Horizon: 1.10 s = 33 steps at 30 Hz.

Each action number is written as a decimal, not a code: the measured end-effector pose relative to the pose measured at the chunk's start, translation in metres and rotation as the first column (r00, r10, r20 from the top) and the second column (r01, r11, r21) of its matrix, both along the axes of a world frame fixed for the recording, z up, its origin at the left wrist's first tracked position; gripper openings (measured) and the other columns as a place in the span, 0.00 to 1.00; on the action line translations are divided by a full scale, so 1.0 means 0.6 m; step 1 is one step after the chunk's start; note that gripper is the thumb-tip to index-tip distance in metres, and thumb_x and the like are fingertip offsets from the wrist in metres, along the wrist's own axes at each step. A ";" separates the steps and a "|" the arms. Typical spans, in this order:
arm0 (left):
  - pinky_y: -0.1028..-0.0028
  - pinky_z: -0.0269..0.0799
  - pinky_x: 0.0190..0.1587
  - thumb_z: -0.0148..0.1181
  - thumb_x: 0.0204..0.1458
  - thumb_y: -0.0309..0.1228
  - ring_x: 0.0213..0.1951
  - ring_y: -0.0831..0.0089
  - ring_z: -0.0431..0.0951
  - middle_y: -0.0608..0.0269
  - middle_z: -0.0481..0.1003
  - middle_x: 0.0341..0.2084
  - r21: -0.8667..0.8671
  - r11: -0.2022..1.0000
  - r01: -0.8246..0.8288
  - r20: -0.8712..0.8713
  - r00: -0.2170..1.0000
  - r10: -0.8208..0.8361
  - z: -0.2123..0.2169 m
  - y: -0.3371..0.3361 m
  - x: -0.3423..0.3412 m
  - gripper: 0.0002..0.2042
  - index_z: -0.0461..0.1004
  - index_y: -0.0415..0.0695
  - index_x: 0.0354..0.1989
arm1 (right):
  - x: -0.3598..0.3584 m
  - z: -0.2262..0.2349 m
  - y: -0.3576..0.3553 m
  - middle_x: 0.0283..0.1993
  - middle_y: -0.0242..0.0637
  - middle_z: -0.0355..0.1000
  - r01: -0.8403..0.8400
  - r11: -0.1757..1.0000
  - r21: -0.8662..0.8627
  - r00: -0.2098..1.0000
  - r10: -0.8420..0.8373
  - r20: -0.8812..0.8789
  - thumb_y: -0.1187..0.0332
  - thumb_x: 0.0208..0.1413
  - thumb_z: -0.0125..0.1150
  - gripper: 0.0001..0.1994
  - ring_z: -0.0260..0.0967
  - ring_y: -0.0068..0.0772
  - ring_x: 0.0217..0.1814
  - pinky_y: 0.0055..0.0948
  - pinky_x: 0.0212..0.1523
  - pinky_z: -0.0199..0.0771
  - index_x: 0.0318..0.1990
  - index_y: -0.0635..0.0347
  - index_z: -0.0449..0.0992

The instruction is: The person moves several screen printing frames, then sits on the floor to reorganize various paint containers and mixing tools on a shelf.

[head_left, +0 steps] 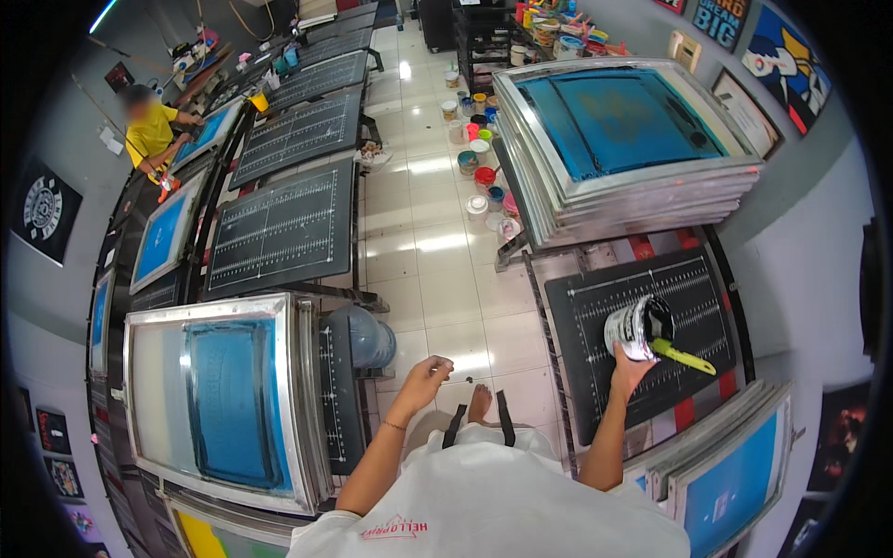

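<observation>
Ink can (636,327) with its yellow-green spatula (682,356) sits gripped in my right hand (629,370) over the black pallet (651,391); my left hand (426,375) hangs loosely curled, seemingly empty. Next: setting it down steadily.

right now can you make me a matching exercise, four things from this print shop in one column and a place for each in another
Things:
1. ink can
2. stack of screen frames
3. person in yellow shirt
4. left hand

Places:
A. far left, at the long row of tables
B. empty, over the tiled floor
C. in the right hand, above the black platen
D. upper right, blue mesh on top

Pairs: 1-C, 2-D, 3-A, 4-B
</observation>
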<state>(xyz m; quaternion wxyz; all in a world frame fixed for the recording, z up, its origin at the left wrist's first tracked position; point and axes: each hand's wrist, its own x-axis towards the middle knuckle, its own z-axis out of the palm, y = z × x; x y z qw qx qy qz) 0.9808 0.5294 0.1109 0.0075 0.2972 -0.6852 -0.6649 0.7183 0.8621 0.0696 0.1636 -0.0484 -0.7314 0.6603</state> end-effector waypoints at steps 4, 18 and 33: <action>0.73 0.70 0.43 0.52 0.60 0.43 0.39 0.74 0.74 0.62 0.77 0.38 0.016 0.998 0.063 0.078 0.995 -0.064 -0.006 -0.064 -0.078 0.18 0.74 0.37 0.44 | -0.014 0.046 -0.002 0.53 0.45 0.68 -0.172 0.974 0.145 0.984 0.165 0.060 0.81 0.40 0.70 0.32 0.67 0.35 0.52 0.32 0.56 0.66 0.55 0.72 0.63; 0.73 0.69 0.41 0.53 0.59 0.40 0.37 0.73 0.74 0.60 0.77 0.37 0.050 0.992 -0.117 -0.011 0.993 0.117 -0.036 -0.488 -0.370 0.17 0.75 0.37 0.43 | -0.216 0.246 -0.742 0.52 0.44 0.72 -0.905 0.368 0.212 0.398 0.910 0.118 0.64 0.32 0.80 0.36 0.69 0.39 0.53 0.35 0.56 0.66 0.53 0.63 0.70; 0.75 0.69 0.40 0.53 0.60 0.45 0.36 0.76 0.73 0.62 0.76 0.40 0.088 0.932 -0.352 0.084 0.935 0.345 -0.035 -0.901 -0.578 0.20 0.74 0.38 0.45 | -0.646 0.021 -1.294 0.60 0.51 0.61 -0.520 0.854 -0.020 0.842 0.517 0.155 0.63 0.32 0.78 0.51 0.61 0.43 0.62 0.34 0.63 0.60 0.62 0.68 0.50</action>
